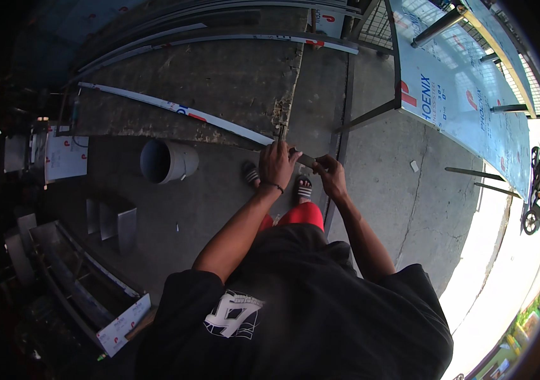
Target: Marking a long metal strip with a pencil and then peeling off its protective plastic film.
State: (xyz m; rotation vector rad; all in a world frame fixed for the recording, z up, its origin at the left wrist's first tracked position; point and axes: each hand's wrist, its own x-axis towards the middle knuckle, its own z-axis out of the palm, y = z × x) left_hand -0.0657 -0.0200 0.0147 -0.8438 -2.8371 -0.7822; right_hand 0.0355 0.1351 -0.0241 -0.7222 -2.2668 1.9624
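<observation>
A long, narrow metal strip with white protective film lies slantwise across the worn tabletop. Its near end reaches the table corner, where my left hand closes over it. Between my hands shows a short grey, flat bar-like piece. My right hand pinches its right end with bent fingers. Whether this piece belongs to the strip or is a separate tool, I cannot tell. A small dark upright part stands just beyond my left hand at the corner, partly hidden.
More long metal lengths lie along the table's far side. A grey bucket stands on the floor at left, with bent sheet-metal pieces and a metal trough frame nearer. At right is a rack with film-covered sheets.
</observation>
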